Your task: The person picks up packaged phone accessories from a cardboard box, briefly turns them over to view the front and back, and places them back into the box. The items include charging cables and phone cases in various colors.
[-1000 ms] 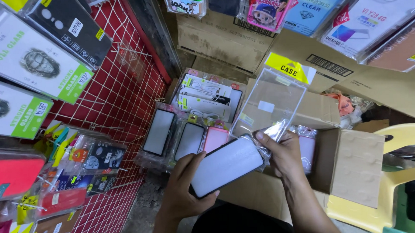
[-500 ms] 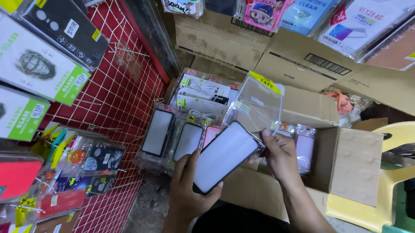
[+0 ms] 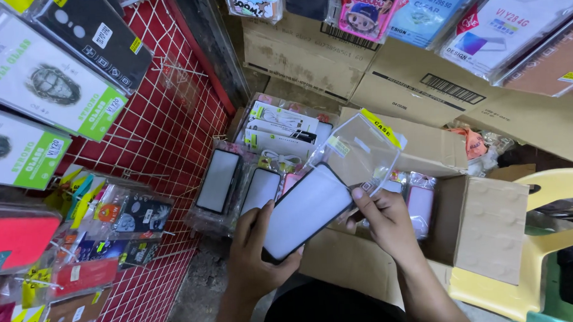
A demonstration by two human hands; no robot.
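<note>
My left hand (image 3: 257,252) grips the lower end of a phone case with a dark rim and a white insert (image 3: 305,210), held tilted above an open cardboard box (image 3: 479,226). My right hand (image 3: 382,218) pinches the lower edge of a clear plastic pouch with a yellow label strip (image 3: 362,150), and its fingers also touch the case's upper side. The top of the case sits at the mouth of the pouch. The pouch stands upright behind the case.
Two more packaged cases (image 3: 218,181) lean below a red wire grid (image 3: 169,121) hung with packaged screen protectors (image 3: 51,84). Larger cardboard boxes (image 3: 418,84) stand behind. Packaged cases hang along the top (image 3: 370,9). A yellow plastic chair (image 3: 548,246) is at the right.
The case has tilted and risen toward the pouch mouth. The pouch has shifted slightly left and up, with my right hand following.
</note>
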